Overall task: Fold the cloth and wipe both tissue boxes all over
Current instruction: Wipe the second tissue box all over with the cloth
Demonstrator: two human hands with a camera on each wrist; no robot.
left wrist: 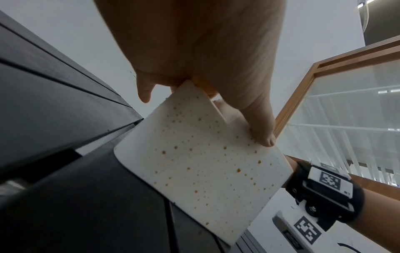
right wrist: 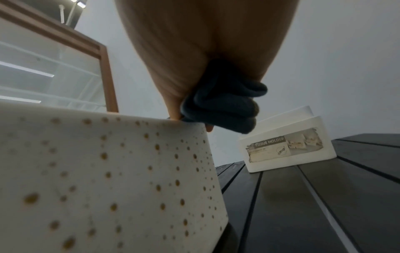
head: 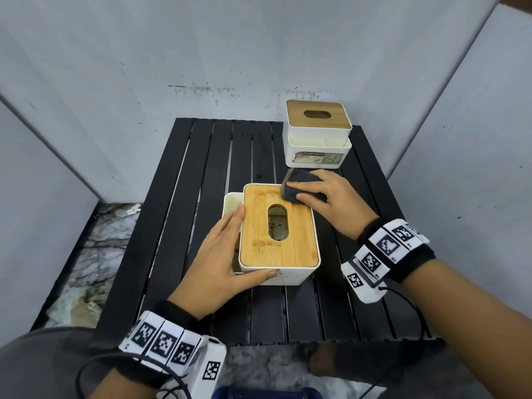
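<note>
As right fingers (head: 308, 186) grip it, cloth (head: 300, 177) rests on lid (head: 299, 240).
</note>
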